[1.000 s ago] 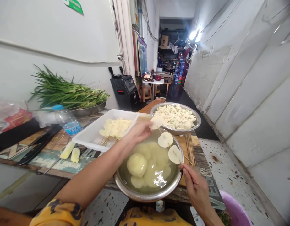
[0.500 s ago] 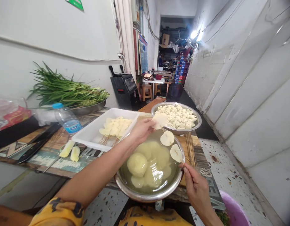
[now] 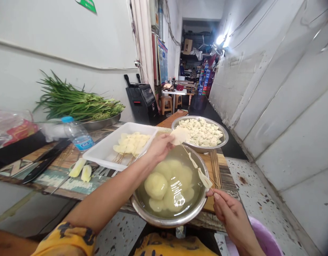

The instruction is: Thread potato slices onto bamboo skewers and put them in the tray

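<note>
Over the steel basin (image 3: 167, 224), my left hand (image 3: 160, 146) pinches a thin, pale potato slice (image 3: 180, 136) at the upper end of a skewer. More slices (image 3: 204, 177) hang lower on the same bamboo skewer (image 3: 185, 150), seen nearly edge-on. My right hand (image 3: 230, 209), fingers closed, grips the skewer's lower end by the basin's right rim. Cloudy water fills the basin, with several potato slices (image 3: 155, 185) lying in it. To the left, a white plastic tray (image 3: 97, 156) contains skewered slices (image 3: 133, 142).
Bare bamboo skewers (image 3: 215, 169) lie right of the basin. A bowl of cauliflower pieces (image 3: 202, 132) stands behind it. Leftward are a water bottle (image 3: 80, 137), a black-handled knife (image 3: 37, 170), cut vegetable pieces (image 3: 86, 173) and greens (image 3: 78, 103). A purple tub (image 3: 265, 234) sits low right.
The skewer has turned, so its lower slices, earlier face-on, now show their edges. My right hand has shifted slightly right and down. My left hand still pinches the top slice.
</note>
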Available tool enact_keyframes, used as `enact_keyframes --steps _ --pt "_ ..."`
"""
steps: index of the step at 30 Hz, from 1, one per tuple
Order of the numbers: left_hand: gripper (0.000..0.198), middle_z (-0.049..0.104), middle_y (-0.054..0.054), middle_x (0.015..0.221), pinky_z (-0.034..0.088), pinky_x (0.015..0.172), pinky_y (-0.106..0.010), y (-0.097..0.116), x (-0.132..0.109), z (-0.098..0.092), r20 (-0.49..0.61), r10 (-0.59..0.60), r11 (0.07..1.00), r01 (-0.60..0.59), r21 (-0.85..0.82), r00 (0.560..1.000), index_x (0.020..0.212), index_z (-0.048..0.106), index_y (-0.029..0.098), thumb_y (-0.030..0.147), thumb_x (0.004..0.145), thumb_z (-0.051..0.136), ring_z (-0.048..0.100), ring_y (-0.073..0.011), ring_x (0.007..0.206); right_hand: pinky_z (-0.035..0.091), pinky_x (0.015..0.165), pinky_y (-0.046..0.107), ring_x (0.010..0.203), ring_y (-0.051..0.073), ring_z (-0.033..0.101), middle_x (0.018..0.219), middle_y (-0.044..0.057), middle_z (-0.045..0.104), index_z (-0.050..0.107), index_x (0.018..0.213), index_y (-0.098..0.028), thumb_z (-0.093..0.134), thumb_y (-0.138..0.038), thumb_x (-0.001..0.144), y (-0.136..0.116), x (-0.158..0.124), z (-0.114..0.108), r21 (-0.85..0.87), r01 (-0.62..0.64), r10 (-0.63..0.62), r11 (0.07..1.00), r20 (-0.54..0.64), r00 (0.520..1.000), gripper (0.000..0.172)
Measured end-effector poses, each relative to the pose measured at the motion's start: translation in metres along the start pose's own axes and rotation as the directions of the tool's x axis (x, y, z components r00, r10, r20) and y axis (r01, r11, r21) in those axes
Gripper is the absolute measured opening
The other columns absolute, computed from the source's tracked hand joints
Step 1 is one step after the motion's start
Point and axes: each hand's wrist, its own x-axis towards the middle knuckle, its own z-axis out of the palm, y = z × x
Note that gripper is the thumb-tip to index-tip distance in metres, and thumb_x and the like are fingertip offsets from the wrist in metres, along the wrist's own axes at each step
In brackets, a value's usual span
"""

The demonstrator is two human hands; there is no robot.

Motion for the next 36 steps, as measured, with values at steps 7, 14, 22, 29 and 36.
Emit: enact_keyframes --steps 7,14,22,29,36 --pt "0.009 0.064 -0.003 0.07 0.045 0.052 -0.02 -0.008 -0.005 0.005 0.025 0.151 0.976 -0.153 0.153 0.988 0.076 0.062 0.01 0.016 0.07 0.066 0.056 -0.008 0.056 0.05 0.05 0.023 0.055 0.017 0.062 0.068 0.003 0.068 0.068 0.095 -0.017 0.047 -0.036 0.087 -0.01 -0.006 -0.003 -0.391 0.196 -0.262 0.899 -0.123 0.957 0.029" --pt "0.002 0.064 -0.005 0.068 0.043 0.049 -0.018 -0.003 -0.004 0.004 0.02 0.013 1.0 -0.013 0.019 1.0 0.073 0.06 0.009 0.009 0.072 0.062 0.057 -0.008 0.056 0.055 0.072 0.027 0.085 0.022 0.069 0.09 0.008 0.073 0.067 0.094 -0.017 0.044 -0.03 0.088 -0.001 -0.004 0.004 -0.49 0.293 -0.394 0.821 -0.114 0.912 0.027" --pt "0.004 0.065 -0.006 0.067 0.041 0.046 -0.018 0.001 -0.006 0.005 0.075 -0.05 0.998 0.047 0.038 0.996 0.073 0.061 0.008 0.008 0.074 0.058 0.057 -0.0082 0.053 0.054 0.076 0.026 0.087 0.02 0.068 0.092 0.007 0.073 0.067 0.094 -0.016 0.045 -0.03 0.089 0.007 0.003 0.006 -0.433 0.263 -0.351 0.862 -0.137 0.926 0.027" --pt "0.004 0.065 -0.005 0.066 0.043 0.051 -0.02 -0.003 -0.007 0.005 0.025 0.057 0.998 -0.058 0.024 0.998 0.07 0.06 0.008 0.01 0.07 0.063 0.058 -0.0092 0.055 0.053 0.079 0.025 0.088 0.019 0.068 0.094 0.007 0.073 0.066 0.099 -0.016 0.045 -0.027 0.088 0.007 0.002 0.007 -0.445 0.324 -0.394 0.835 -0.073 0.916 0.026" --pt "0.008 0.064 -0.004 0.063 0.044 0.054 -0.021 -0.004 -0.008 0.005 0.005 0.135 0.991 -0.135 0.019 0.991 0.07 0.06 0.008 0.013 0.066 0.066 0.058 -0.0098 0.056 0.054 0.07 0.023 0.083 0.019 0.069 0.092 0.006 0.073 0.066 0.097 -0.017 0.044 -0.027 0.089 -0.004 -0.005 -0.003 -0.504 0.31 -0.39 0.806 -0.058 0.919 0.026"
